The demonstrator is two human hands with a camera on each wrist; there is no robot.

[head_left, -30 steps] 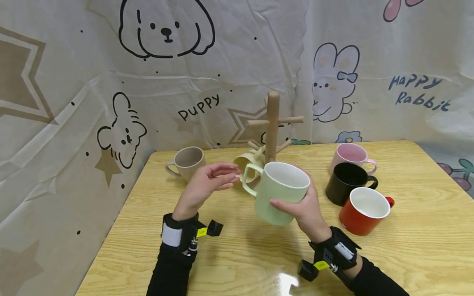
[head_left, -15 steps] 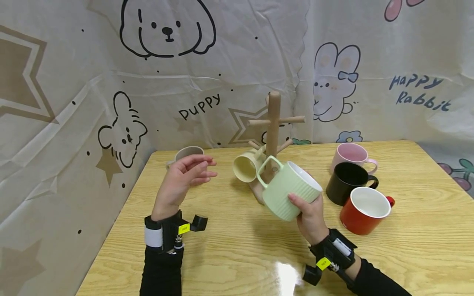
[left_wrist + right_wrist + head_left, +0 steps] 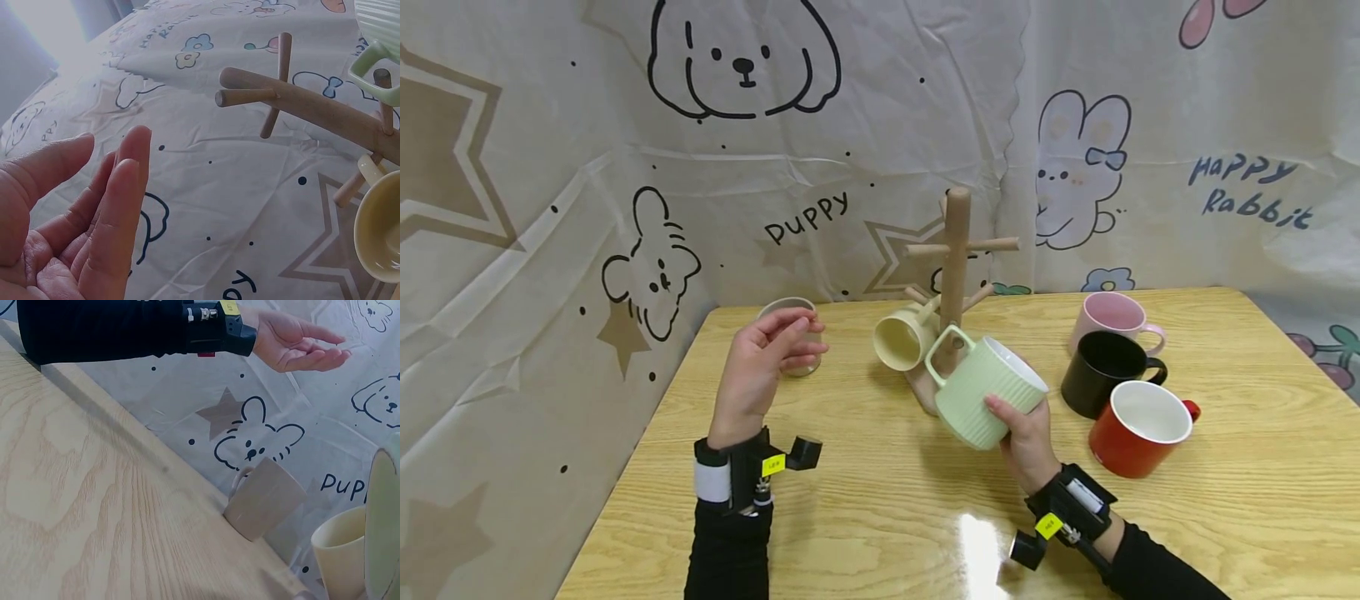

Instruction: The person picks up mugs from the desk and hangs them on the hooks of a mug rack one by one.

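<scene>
My right hand [image 3: 1030, 437] grips a ribbed light green mug [image 3: 981, 396] above the table, thumb across its side. The mug tilts, its mouth toward the upper right and its handle toward the wooden mug rack [image 3: 955, 258]. On a low peg of that rack hangs a pale yellow mug [image 3: 895, 342], mouth facing left and forward. My left hand [image 3: 756, 367] is raised to the left with relaxed fingers, holding nothing. In the head view it overlaps a grey-beige mug [image 3: 808, 358], which stands upright on the table in the right wrist view.
Pink [image 3: 1112, 312], black [image 3: 1097, 371] and red mugs [image 3: 1127, 437] stand close together at the right of the wooden table [image 3: 865, 517]. Two upper pegs [image 3: 996, 244] of the rack jut sideways. A printed cloth [image 3: 850, 83] hangs behind the table.
My left hand has drawn away from the green mug toward the left. The right hand has tilted the mug, turning its mouth to the right and moving it slightly right.
</scene>
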